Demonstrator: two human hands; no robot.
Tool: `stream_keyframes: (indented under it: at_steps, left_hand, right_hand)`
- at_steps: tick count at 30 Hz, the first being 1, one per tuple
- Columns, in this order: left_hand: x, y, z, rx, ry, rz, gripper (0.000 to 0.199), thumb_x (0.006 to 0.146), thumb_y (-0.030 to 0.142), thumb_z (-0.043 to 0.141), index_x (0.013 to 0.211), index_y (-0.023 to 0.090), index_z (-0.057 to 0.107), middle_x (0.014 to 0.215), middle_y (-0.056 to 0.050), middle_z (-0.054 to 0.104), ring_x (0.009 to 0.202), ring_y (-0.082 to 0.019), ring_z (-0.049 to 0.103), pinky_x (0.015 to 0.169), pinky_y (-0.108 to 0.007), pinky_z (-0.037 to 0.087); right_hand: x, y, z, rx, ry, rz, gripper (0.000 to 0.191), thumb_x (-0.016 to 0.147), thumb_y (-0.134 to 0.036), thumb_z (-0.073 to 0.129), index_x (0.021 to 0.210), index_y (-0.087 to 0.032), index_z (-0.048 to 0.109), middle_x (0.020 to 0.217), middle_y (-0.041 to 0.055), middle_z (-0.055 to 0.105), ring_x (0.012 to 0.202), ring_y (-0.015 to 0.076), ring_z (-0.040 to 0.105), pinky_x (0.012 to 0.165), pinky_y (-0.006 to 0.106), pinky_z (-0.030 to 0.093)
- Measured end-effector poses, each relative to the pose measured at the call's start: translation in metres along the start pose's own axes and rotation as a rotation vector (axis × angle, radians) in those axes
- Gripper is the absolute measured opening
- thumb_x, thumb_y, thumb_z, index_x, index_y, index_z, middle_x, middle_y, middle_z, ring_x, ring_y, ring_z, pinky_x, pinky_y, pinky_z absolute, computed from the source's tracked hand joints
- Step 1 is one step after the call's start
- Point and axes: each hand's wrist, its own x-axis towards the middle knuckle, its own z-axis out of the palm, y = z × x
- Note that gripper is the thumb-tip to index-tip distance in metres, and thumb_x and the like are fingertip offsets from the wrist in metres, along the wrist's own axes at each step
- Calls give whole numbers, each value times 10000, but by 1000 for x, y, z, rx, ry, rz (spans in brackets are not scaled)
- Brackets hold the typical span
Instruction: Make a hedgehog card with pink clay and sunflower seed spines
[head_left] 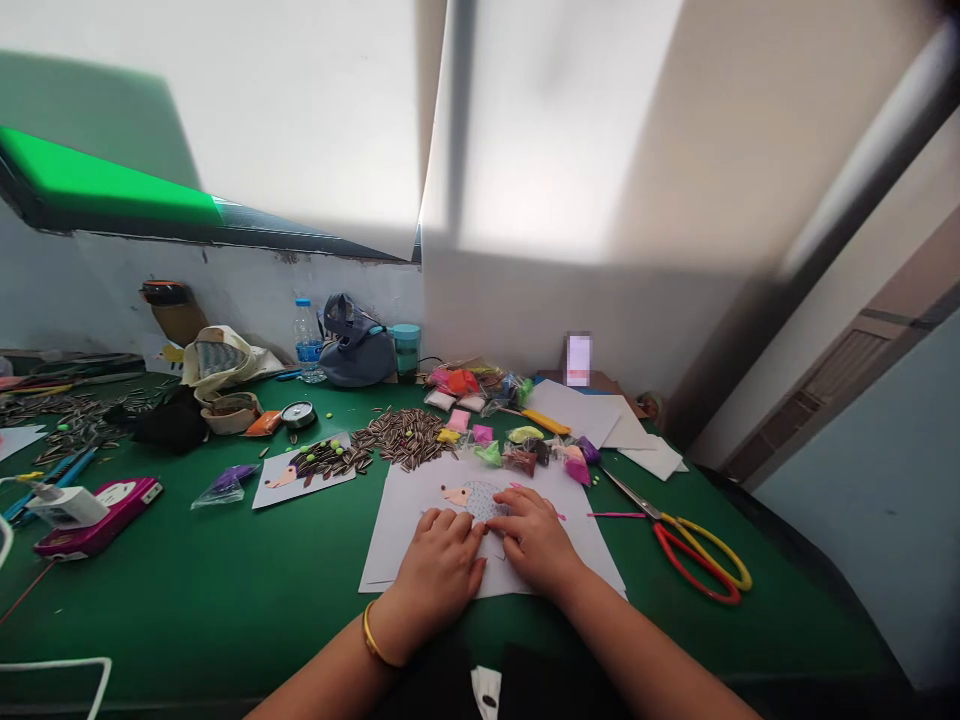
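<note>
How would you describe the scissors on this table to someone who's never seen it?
On the green table, find the white paper that the right hand rests on. Just beyond that paper's right edge lie the scissors, set apart from everything nearby by their one red and one yellow handle.

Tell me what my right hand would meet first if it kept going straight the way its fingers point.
Your right hand would probably meet the grey dotted hedgehog shape on the white paper sheet, already at its fingertips, though depth is unclear.

Strong daylight comes through the pale window blind at twelve o'clock and is overexposed, while the dark beam at two o'clock looks blurred and bent.
</note>
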Motion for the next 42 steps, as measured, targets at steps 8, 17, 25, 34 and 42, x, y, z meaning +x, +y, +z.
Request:
stream_keyframes:
  at_steps: [8,17,25,34,42]
  left_hand:
    - [-1,0,1,4,16,3,390,910,373,560,1271,226,567,1077,-65,613,1005,-273,517,944,-446,356]
    - [0,-1,3,-41,56,-15,306,863,323,619,1137,185,615,1021,-80,616,969,-279,527,904,-442,423]
    - [-1,-5,8,-72,132,32,128,824,266,648,918,178,649,942,-81,648,920,-266,574,963,-471,430]
    - [-3,-3,9,-97,149,101,70,842,251,620,808,190,627,826,-51,674,826,-250,598,826,-432,473]
    - [-3,-2,8,-154,151,175,85,836,278,645,875,203,629,867,-35,680,851,-234,577,833,-421,437]
  right_hand:
    - [0,0,-3,-7,-6,1,435,762,-73,533,1035,-325,760,1289,19,631,1272,282,460,1046,477,369]
    - [0,-1,-1,-16,-27,-26,449,752,-78,550,1058,-342,746,1306,4,621,1270,277,460,1057,477,351]
    - [-1,-2,-1,-22,-21,-92,423,743,-80,573,1007,-357,752,1325,-18,612,1260,270,471,1059,474,339]
    - [2,0,-13,-78,107,149,498,818,-101,478,1298,-178,584,1102,89,707,1121,241,575,980,409,386]
    - [2,2,-8,-52,-11,217,582,808,-79,452,1383,-153,503,1218,97,684,1216,222,546,1026,391,340]
